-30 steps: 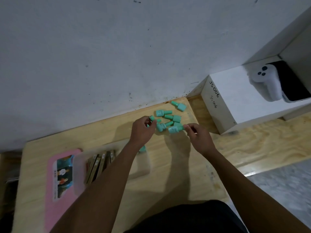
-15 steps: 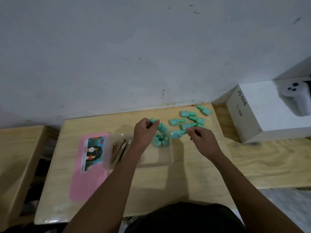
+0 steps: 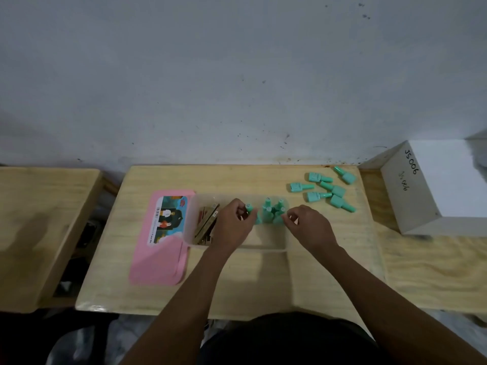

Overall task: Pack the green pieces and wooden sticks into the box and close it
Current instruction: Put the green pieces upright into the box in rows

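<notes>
Two bare forearms are reaching out from the near edge of the wooden table, both hands working over the clear plastic box sitting mid-table. The left hand is hovering over the box's middle, fingers curled tight around one green piece, gripping it upright just above the box. The right hand is sitting at the box's right end, thumb and forefinger pinched together; whether anything is caught between them, I cannot tell.

Inside the box, between the two hands, a cluster of green pieces is standing upright, packed close together. At the box's left end, the wooden sticks are leaning in a bundle, partly covered by the left wrist; there is tiny print on one, too small to read.

Touching the box's left side, a pink lid is lying flat, carrying a picture label with a barcode and a small red logo, the lettering too blurred to make out.

Beyond the box's right end, six more green pieces are lying on their sides in a loose scatter, with faint print on their bodies that is illegible.

Further right of the box, a white carton is resting against the wall, with "JS006" handwritten in black, and a fainter scrawl beneath.
</notes>
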`<state>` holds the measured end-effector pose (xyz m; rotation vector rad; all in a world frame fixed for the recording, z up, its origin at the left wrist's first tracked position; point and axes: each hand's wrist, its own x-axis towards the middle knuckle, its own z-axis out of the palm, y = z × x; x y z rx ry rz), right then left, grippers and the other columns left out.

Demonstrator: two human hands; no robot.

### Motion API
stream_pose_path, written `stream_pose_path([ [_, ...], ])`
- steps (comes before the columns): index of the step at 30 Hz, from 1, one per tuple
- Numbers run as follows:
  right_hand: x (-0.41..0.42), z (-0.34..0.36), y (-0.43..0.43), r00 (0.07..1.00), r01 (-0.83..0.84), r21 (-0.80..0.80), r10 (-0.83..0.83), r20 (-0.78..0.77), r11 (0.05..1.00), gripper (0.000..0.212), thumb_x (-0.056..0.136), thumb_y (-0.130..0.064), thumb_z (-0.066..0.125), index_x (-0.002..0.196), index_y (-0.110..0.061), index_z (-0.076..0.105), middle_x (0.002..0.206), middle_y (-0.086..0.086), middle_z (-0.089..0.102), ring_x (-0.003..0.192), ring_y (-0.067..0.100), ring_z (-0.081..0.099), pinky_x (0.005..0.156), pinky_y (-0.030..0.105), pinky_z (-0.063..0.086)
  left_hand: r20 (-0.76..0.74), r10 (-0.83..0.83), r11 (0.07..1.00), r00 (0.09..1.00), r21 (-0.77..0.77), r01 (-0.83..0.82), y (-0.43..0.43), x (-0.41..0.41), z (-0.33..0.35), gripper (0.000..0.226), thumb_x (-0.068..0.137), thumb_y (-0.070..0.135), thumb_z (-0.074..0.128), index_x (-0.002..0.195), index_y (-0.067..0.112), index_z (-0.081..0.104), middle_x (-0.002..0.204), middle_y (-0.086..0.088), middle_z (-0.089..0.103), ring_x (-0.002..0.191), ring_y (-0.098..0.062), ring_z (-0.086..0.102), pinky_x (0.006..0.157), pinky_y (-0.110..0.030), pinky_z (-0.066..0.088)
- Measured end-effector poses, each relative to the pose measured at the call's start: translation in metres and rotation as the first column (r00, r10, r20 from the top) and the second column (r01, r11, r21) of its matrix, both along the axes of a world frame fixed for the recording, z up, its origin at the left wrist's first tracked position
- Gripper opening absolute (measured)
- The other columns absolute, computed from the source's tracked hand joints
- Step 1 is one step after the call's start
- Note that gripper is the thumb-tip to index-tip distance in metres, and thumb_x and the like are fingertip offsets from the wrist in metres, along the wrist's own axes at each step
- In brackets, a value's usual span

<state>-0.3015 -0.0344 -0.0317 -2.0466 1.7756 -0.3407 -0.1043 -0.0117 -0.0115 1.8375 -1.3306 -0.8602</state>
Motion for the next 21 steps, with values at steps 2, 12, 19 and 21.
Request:
stream_pose_path([
  [2,0.004,-0.005,0.000,0.998,-0.029,0.012,0.030,-0.062,1.000,0.029,0.094,-0.045,0.052,0.092,-0.021,0.069,0.089,-0.002,0.063,0.080,0.016,0.060,0.062,0.029,0.042,0.021,0.001,1.000,1.000,0.018,-0.001,0.003,-0.001,-0.006,0.028,0.081,0.029,0.071,0.075,0.006,0.056,0.064,-0.003,0.058,0.056,-0.010,0.047,0.055,-0.024,0.040],
  [12,0.010,-0.009,-0.006,0.962,-0.078,-0.040,0.065,-0.265,0.996,0.032,0.095,-0.046,0.048,0.105,-0.027,0.071,0.095,-0.003,0.065,0.083,0.018,0.065,0.058,0.027,0.037,0.061,-0.031,0.997,0.998,0.079,0.026,0.002,-0.015,-0.026,0.018,0.081,0.027,0.072,0.077,0.014,0.059,0.066,0.010,0.057,0.057,-0.002,0.049,0.059,-0.026,0.044],
  [19,0.008,-0.009,-0.006,0.982,-0.012,0.010,0.014,-0.189,1.000,0.028,0.094,-0.047,0.050,0.109,-0.032,0.069,0.098,-0.004,0.064,0.087,0.017,0.064,0.062,0.027,0.039,0.093,-0.070,0.990,0.993,0.126,0.058,-0.005,-0.030,-0.035,0.015,0.082,0.025,0.070,0.076,0.016,0.060,0.067,0.010,0.059,0.056,0.001,0.049,0.050,-0.018,0.037],
  [21,0.008,-0.011,-0.004,0.986,0.009,0.010,-0.007,-0.166,1.000,0.027,0.094,-0.046,0.051,0.109,-0.033,0.069,0.097,-0.004,0.064,0.086,0.017,0.064,0.061,0.027,0.038,0.095,-0.072,0.989,0.993,0.132,0.059,-0.008,-0.034,-0.038,0.015,0.081,0.025,0.070,0.076,0.015,0.060,0.067,0.010,0.059,0.057,-0.003,0.053,0.050,-0.018,0.038],
])
